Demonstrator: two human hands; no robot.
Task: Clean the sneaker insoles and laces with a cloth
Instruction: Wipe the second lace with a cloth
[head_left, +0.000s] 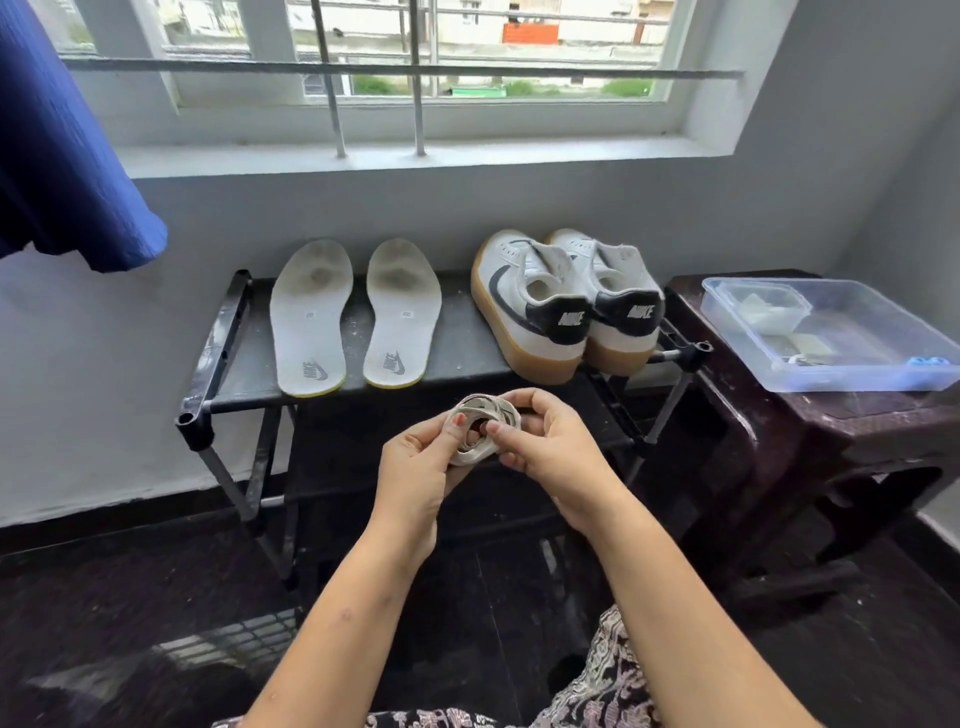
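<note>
Both hands, left hand and right hand, grip the coiled laces with clenched fingers just in front of the rack, insoles and sneakers lying on top.

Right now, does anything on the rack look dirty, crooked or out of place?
Both insoles show dark grimy patches at the toe end. The sneakers have no laces in them; both hands hold the coiled laces. Otherwise, nothing looks askew on the rack.
</note>
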